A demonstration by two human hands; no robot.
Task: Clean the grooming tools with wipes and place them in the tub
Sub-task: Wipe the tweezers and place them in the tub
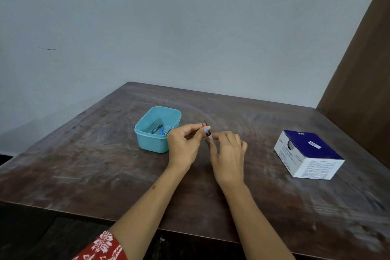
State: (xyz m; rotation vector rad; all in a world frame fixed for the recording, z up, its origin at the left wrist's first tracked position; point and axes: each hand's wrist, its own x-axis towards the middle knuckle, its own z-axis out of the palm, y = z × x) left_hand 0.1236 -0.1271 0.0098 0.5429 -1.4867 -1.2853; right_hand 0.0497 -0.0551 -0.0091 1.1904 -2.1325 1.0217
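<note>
Left hand (185, 143) pinches a thin dark grooming tool (207, 132), long axis near upright, hooked tip pointing up. Right hand (226, 154) grips a wipe (210, 136) round its middle, beside the tub (157, 129).

Tub (157, 131) left, box (308, 154) right

Wood table (88, 154) w/ tub (148, 141), box (316, 167)
</note>
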